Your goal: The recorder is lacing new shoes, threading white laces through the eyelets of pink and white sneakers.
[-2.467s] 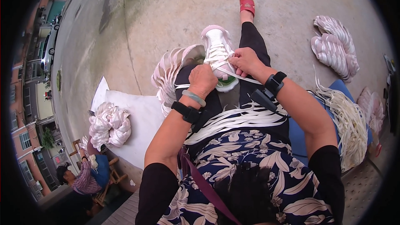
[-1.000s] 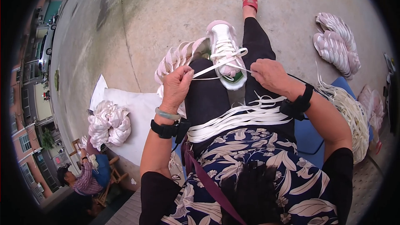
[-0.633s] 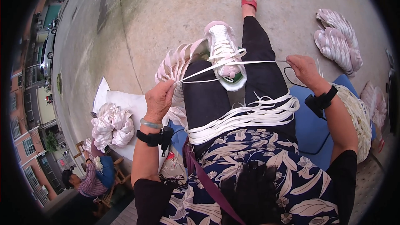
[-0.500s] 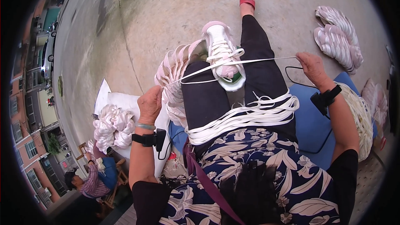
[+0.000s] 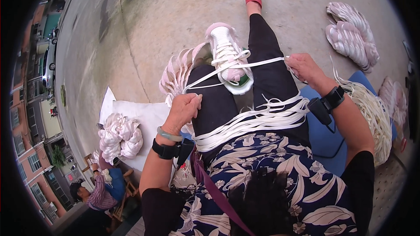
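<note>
A white and pink sneaker upper (image 5: 226, 57) with white laces sits between my knees, its green inner lining showing at the near end. My right hand (image 5: 306, 69) pinches one end of its white shoelace (image 5: 267, 61), drawn out flat over my right thigh. The other lace strand lies slanting over my left thigh. Just below that strand is my left hand (image 5: 184, 110), fingers closed together; whether anything is between them is hidden. A bundle of loose white laces (image 5: 253, 124) drapes across my lap.
Stacked pink-white uppers (image 5: 175, 72) lean beside my left leg. More stacks lie on the concrete at the right (image 5: 350, 39). A pile of cream laces (image 5: 369, 120) rests at my right. Bundled white-pink pieces (image 5: 120, 135) lie on a white sheet (image 5: 151, 113). Another person (image 5: 103, 194) sits lower left.
My right hand has moved left, toward the shoe, sliding in along the lace. My left hand has come inward and lower, away from the strand's outer end. The view has shifted slightly.
</note>
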The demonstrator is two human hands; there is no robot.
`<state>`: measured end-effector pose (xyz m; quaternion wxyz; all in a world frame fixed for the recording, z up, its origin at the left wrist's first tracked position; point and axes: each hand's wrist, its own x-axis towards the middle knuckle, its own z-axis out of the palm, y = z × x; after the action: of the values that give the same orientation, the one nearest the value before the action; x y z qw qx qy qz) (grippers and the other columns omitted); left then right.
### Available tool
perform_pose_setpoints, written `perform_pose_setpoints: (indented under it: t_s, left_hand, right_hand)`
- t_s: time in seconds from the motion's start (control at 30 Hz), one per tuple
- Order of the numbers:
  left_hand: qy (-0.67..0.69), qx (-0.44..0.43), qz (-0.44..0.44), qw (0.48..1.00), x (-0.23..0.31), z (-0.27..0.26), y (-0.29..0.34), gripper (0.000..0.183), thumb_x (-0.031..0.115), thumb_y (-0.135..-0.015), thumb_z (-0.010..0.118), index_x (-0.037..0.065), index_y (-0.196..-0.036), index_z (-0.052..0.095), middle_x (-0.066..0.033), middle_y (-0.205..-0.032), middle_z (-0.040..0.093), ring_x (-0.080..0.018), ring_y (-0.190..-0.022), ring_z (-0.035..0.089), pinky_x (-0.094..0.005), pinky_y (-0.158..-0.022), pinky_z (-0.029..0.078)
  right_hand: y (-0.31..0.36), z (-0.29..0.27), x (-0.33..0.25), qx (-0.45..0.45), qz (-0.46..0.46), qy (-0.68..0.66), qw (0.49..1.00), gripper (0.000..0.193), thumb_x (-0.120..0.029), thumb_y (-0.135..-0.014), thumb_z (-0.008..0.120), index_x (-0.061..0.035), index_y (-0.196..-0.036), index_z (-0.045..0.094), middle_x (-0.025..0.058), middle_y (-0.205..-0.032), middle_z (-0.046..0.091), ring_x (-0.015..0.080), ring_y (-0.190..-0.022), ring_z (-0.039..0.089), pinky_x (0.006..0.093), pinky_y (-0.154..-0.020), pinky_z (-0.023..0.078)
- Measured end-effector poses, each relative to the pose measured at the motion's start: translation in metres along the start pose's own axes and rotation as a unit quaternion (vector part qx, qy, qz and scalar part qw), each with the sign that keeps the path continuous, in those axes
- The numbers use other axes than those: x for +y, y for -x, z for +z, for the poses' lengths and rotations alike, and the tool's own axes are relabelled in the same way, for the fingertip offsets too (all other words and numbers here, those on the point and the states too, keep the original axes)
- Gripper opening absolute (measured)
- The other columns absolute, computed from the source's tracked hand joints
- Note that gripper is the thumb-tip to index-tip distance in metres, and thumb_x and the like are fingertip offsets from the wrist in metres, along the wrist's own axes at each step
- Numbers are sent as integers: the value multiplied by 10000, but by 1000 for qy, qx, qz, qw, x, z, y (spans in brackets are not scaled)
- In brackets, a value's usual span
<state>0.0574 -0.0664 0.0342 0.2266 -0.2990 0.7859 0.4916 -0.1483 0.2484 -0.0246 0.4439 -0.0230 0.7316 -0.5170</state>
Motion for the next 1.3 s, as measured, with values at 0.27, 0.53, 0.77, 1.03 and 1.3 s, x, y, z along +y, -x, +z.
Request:
perform_pose_setpoints:
  t_s: [0.27,0.53,0.77,1.03,1.3]
  left_hand:
    - [-146,-2,198,969,49,73,-44,140,144,-807,554,33,-888,582,-208,-660,565,-362,-661,591,-418,-609,456]
    - [-99,70,202,972,43,93,-68,272,117,-797,556,50,-1060,570,-233,-812,614,-381,-806,605,-409,-690,478]
    - [-28,60,194,979,32,90,-71,358,68,-794,554,33,-1149,537,-222,-858,631,-302,-805,644,-331,-723,485]
    - [-18,35,158,987,37,88,-69,361,65,-802,550,39,-1162,530,-173,-794,633,-216,-669,626,-312,-660,491]
    - [-8,14,165,986,35,88,-69,437,110,-872,538,96,-1298,441,5,-507,490,-51,-409,427,-222,-360,352]
  right_hand:
    - [-11,78,-24,-130,127,-86,980,191,-160,-876,540,-37,-729,542,31,-574,541,100,-434,521,242,-405,468]
    - [-36,92,-17,-47,66,-208,975,80,-47,-825,520,-40,-749,496,80,-706,575,158,-567,592,279,-471,500]
    - [-45,97,-13,-10,-2,-243,970,72,-14,-793,556,-44,-739,518,61,-675,582,122,-547,584,236,-433,473]
    - [-47,99,-10,6,-8,-206,979,36,-44,-832,554,-42,-796,554,36,-707,595,85,-568,574,200,-455,446]
    - [-48,100,-14,3,-18,-197,980,57,-38,-792,575,-28,-739,555,46,-647,580,91,-526,558,205,-410,424]
